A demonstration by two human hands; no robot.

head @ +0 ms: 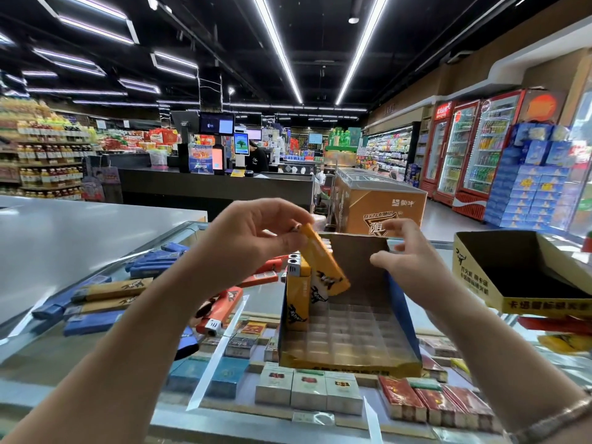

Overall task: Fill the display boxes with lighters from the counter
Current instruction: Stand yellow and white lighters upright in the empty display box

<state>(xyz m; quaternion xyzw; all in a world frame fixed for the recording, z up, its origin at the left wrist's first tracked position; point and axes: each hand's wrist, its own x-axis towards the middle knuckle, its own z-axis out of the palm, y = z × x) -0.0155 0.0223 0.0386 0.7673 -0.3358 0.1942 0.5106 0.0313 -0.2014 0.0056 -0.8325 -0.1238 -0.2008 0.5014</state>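
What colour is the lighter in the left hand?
Yellow-orange lighter with a dark animal print, head view.

Supermarket: stocked shelves (48, 155), drink fridges (474, 149), checkout counter (214, 184).

Held lighter (323, 264) orange w/ black print; display box (349, 363) yellow (blue side); loose lighters (96, 302) blue/tan/red.

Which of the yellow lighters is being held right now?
The tilted yellow lighter pinched by the left hand above the display box; the other yellow lighters already stand upright inside.
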